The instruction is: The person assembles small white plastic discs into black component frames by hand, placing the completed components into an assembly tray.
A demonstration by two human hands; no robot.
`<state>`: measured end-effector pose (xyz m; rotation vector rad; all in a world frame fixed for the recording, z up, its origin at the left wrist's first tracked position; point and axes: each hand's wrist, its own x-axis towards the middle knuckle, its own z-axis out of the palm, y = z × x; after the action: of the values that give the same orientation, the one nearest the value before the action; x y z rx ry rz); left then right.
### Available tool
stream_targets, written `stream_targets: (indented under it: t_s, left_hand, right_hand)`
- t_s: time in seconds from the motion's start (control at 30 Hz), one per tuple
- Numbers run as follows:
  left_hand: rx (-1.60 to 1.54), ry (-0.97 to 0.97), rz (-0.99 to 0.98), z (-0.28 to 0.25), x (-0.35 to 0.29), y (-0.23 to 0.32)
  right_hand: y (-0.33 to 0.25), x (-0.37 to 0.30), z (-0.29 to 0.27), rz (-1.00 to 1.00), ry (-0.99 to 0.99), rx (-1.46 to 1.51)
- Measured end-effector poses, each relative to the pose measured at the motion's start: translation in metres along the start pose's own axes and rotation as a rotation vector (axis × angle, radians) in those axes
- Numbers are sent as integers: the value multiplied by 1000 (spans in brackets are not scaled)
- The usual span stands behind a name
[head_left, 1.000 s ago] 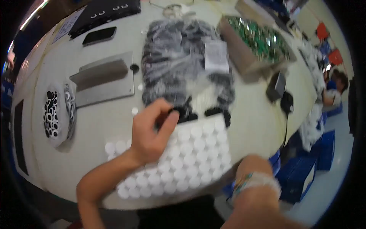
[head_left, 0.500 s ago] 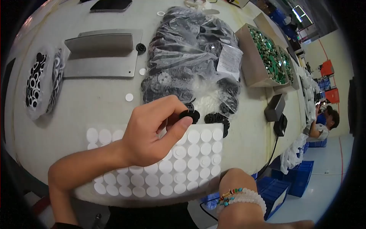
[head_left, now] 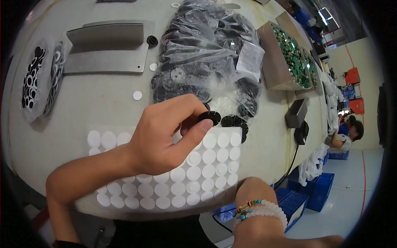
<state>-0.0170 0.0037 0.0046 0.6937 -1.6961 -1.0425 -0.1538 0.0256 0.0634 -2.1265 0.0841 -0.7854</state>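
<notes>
My left hand (head_left: pixel 161 136) reaches in from the left over a sheet of round white stickers (head_left: pixel 178 188). Its thumb and forefinger pinch a small black round plastic part (head_left: pixel 210 118), tilted so its flat disc face partly shows. Several similar black round parts (head_left: pixel 235 121) lie beside the sheet's upper right corner, just right of the held one. At the lower right, my right hand (head_left: pixel 255 189) is bent at the table edge, beaded bracelets around the wrist. Its fingers are hidden, so I cannot tell what they do.
A clear plastic bag of black parts (head_left: pixel 202 49) lies behind my left hand. Left of it are a grey metal bracket (head_left: pixel 105 62) and a bag of black-and-white rings (head_left: pixel 33 82). A box of green boards (head_left: pixel 273 68) stands right; a person (head_left: pixel 345 140) sits beyond.
The whole view has shifted a little, with things on the table sitting slightly higher and further left. The black part has tilted slightly in my left hand's pinch.
</notes>
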Motion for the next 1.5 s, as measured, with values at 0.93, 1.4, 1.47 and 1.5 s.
stream_targets:
  t_s: [0.93, 1.4, 1.47, 1.5]
  left_hand:
    - [79, 23, -12, -2, -3, 3]
    - [-172, 246, -141, -34, 15, -9]
    - [-53, 371, -62, -67, 18, 27]
    - [17, 399, -72, -92, 13, 40]
  right_hand:
    - [0, 11, 13, 29, -68, 273]
    - [-2, -25, -53, 199, 209, 235]
    - [11, -66, -68, 382, 426, 58]
    - [17, -79, -68, 408, 550, 25]
